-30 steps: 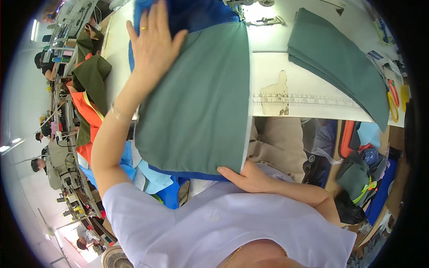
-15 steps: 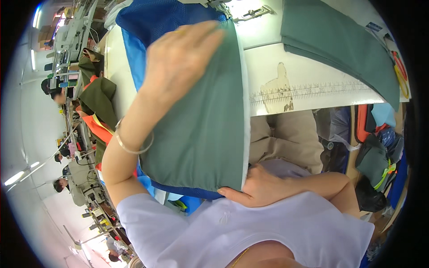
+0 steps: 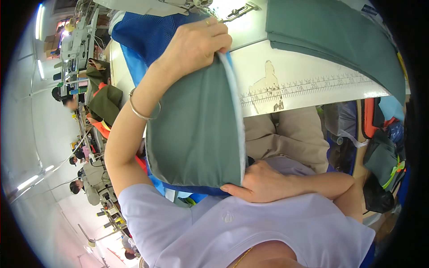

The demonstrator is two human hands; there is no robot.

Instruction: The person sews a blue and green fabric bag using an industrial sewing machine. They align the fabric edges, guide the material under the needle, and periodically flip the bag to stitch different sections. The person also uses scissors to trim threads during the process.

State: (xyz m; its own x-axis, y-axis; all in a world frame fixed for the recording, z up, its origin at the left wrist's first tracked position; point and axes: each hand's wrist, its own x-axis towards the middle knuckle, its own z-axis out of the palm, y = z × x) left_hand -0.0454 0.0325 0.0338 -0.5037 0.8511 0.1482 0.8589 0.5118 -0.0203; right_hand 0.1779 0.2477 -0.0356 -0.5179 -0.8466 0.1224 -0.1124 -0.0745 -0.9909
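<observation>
My left hand (image 3: 203,44) is closed on the upper right corner of a grey-green fabric panel (image 3: 192,125) with a white edge, just below the presser-foot area of a sewing machine (image 3: 203,6). My right hand (image 3: 252,181) grips the panel's lower right corner at my waist, thumb over the dark blue layer (image 3: 187,191). Blue mesh fabric (image 3: 136,35) lies beneath and beyond the panel, with lighter blue cloth (image 3: 132,67) along its left.
Folded grey-green panels (image 3: 328,40) lie on the right of the table, above a printed ruler (image 3: 308,87). Olive and orange fabrics (image 3: 103,98) are at left. Assorted cloth (image 3: 380,156) is piled lower right. Co-workers (image 3: 76,185) sit at machines along the left.
My left hand has left its spread position on the panel, moved right and closed on its corner, lifting and folding that edge. More of the machine head shows. My right hand keeps its grip.
</observation>
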